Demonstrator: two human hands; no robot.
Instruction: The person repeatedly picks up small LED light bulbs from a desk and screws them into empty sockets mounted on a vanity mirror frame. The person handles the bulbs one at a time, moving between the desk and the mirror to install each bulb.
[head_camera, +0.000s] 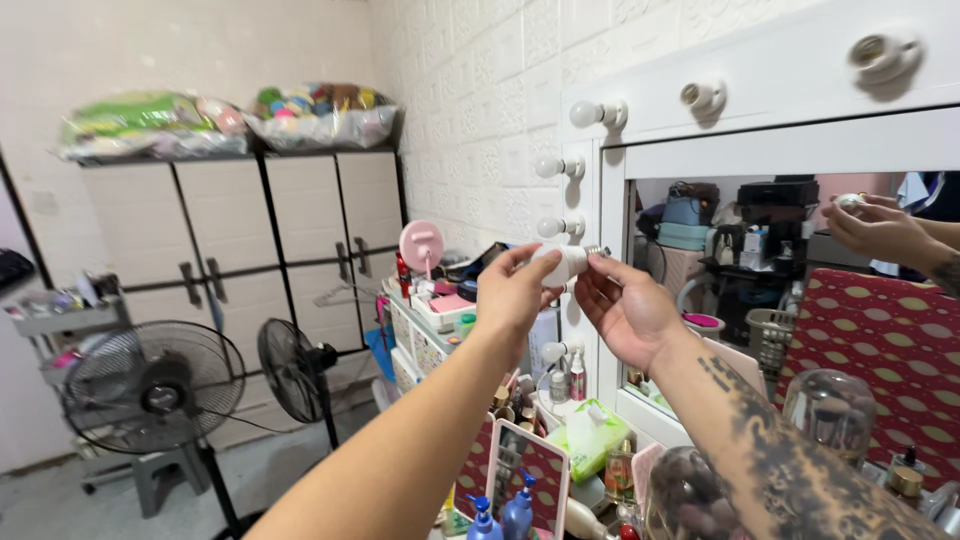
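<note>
While both arms reach up toward the left edge of the vanity mirror frame (610, 300), the left hand (515, 290) is closed around a white light bulb (562, 263), fingers wrapped over its round glass end, thumb underneath. The bulb lies roughly level, its metal screw base (595, 251) pointing right, toward the frame. The right hand (628, 308) is open, palm up and fingers loosely curled, its fingertips just touching the base end of the bulb; it grips nothing firmly.

The bulb sits just in front of the frame's side strip, in the gap between the lit-style globe bulbs above (552, 227) and one lower down (553, 352). Two more globes (585, 113) line the corner (and along the top rail two bare sockets (703, 96) stand without bulbs). Judging by this, the step in hand is lining up the bulb with a socket on the side strip, though the socket itself is hidden behind the hands.

The next move would call for keeping the base square to the socket and turning gently, since the glass is smooth and a tilted thread could bind.

Below, the crowded dressing table holds a small standing mirror (528, 480), blue pump bottles (518, 510), a green tissue pack (590, 435) and a pink round mirror (421, 245). Two standing fans (150, 385) are on the floor at left.
</note>
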